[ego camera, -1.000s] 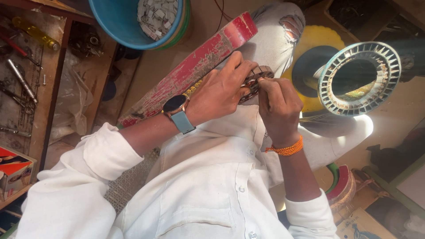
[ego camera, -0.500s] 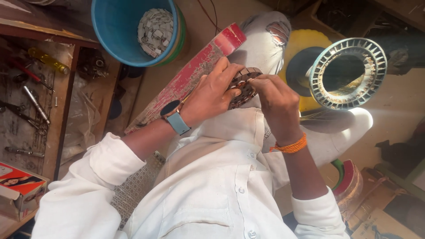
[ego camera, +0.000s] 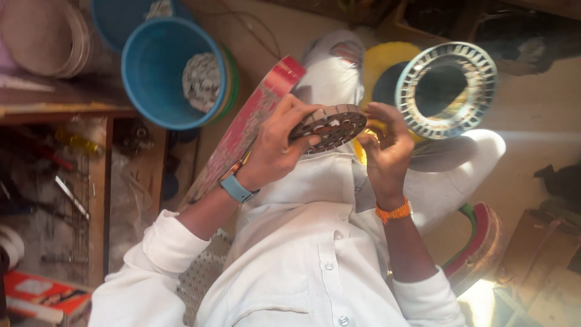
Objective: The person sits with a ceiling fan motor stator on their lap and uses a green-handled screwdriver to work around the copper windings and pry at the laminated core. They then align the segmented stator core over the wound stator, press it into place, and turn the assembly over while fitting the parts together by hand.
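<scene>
Your left hand (ego camera: pixel 275 145) grips a round, slotted metal disc (ego camera: pixel 330 125), fingers curled under its near edge and the thumb pressed on its rim, so the disc sits tilted in front of your chest, above your white shirt (ego camera: pixel 302 254). Your right hand (ego camera: pixel 384 145) is just beside the disc's other edge, fingers bent and loosely spread; its fingertips come close to the rim, but you cannot tell from here whether they actually touch or pinch it. A blue-strapped watch (ego camera: pixel 237 188) sits on your left wrist and an orange band (ego camera: pixel 393 212) on your right.

Beyond your right hand, a larger ring of toothed metal laminations (ego camera: pixel 446 91) stands on edge, its hollow centre dark, with something yellow (ego camera: pixel 384 60) behind it. It is near the disc but apart from it. A long red, worn board (ego camera: pixel 245 130) runs diagonally under your left hand and forearm.

To the left, a blue bucket (ego camera: pixel 154 72) holds a heap of small pale metal pieces (ego camera: pixel 203 82), with a second blue container (ego camera: pixel 121 18) partly showing behind it. Further left, a wooden bench (ego camera: pixel 97 200) carries scattered hand tools (ego camera: pixel 69 197), a small yellow bottle (ego camera: pixel 78 143) and a red and orange box (ego camera: pixel 45 293) at its lower end. Your knee, clothed in white (ego camera: pixel 333 72), rises behind the disc.
</scene>
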`<state>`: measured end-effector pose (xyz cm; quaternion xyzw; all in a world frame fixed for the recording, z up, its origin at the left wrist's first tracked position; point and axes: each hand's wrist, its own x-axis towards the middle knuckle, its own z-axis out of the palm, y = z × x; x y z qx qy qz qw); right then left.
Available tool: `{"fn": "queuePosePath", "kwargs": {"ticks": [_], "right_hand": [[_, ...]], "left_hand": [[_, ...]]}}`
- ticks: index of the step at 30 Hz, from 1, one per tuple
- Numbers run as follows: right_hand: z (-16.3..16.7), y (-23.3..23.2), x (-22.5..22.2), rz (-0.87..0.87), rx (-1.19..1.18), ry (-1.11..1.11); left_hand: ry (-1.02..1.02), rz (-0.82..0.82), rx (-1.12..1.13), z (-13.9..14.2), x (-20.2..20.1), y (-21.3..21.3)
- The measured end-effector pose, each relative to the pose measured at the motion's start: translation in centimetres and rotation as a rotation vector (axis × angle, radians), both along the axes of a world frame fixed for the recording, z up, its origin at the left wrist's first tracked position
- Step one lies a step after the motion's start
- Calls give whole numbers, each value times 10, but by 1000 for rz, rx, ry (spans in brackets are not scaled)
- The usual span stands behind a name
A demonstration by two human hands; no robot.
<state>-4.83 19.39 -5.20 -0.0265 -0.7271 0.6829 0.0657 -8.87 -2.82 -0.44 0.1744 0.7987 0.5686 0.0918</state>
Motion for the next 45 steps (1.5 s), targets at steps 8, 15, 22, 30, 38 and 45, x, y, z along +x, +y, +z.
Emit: {"fn": "queuePosePath", "kwargs": {"ticks": [8,15,22,30,38,45], "right_hand": [[24,20,9,-103,-370,-111],[5,32,41,-247,-258,-33],[-2,40,69,-320,-72,7],[-23,40,82,-343,26,-42],[-11,58,42,-318,-309,-100],[72,143,-28,-201,-109,240]], "left_hand": [[-68,-91,390,-7,-11,41],[-145,-85,424,-15,4,69],[-79,-84,403,-15,13,77],[-68,55,175,1,29,81],[-87,-53,201,13,1,94],[116,-215,280,-1,-55,113]]}}
